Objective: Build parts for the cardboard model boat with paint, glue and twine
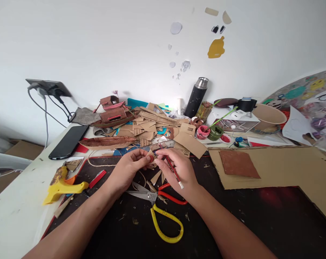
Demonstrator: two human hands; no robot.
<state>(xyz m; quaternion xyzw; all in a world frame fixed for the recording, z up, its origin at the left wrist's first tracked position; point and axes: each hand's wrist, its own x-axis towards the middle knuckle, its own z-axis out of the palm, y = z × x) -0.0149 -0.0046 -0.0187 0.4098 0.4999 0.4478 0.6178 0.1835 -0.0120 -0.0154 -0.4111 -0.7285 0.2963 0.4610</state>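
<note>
My left hand (130, 166) pinches a small piece of cardboard (150, 153) between thumb and fingers. A bit of red shows beside the thumb; I cannot make out what it is. In my right hand (180, 172) lies a red and black pencil (175, 171), its white end pointing down toward me. The right fingertips are close to the cardboard piece; whether they touch it is unclear. Below both hands, scissors (152, 196) with one yellow and one red handle rest with blades apart on the dark mat (120, 230). Cardboard scraps (156, 177) lie around the blades.
A yellow glue gun (63, 185), a red cutter (97, 178) and a black phone (69, 142) are at left. Behind my hands are a brown boat hull (107, 142), a model boat (116, 117), piled cardboard and paint jars (216, 132). A cardboard sheet (276, 162) covers the right.
</note>
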